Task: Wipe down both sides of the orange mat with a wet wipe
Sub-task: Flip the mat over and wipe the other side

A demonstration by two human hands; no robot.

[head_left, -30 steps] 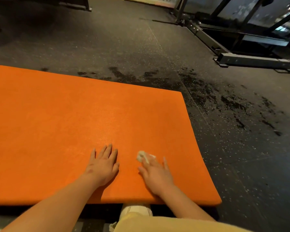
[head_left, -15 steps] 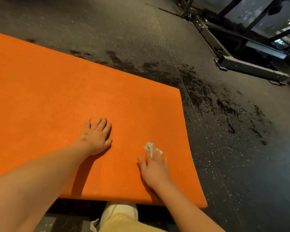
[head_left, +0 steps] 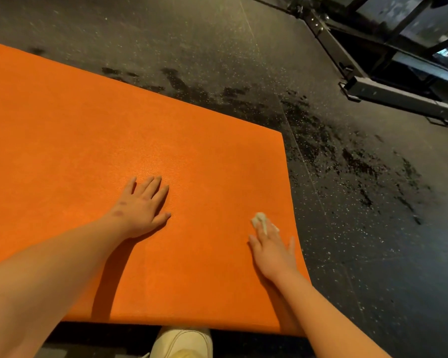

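The orange mat (head_left: 88, 140) lies flat on the dark speckled floor and fills the left and middle of the view. My left hand (head_left: 141, 206) rests palm down on the mat with straight, spread fingers. Near the mat's right edge, my right hand (head_left: 272, 248) presses a small crumpled white wet wipe (head_left: 259, 219) onto the mat with flat fingers. Most of the wipe is hidden under the fingers.
Dark wet patches (head_left: 321, 140) mark the floor beyond the mat's far and right edges. A metal gym frame (head_left: 398, 96) stands on the floor at the upper right. A white shoe (head_left: 181, 342) shows just below the mat's near edge.
My right hand has slid the wipe to the right, toward the mat's right edge. My left hand stays flat on the mat. The camera has tilted.
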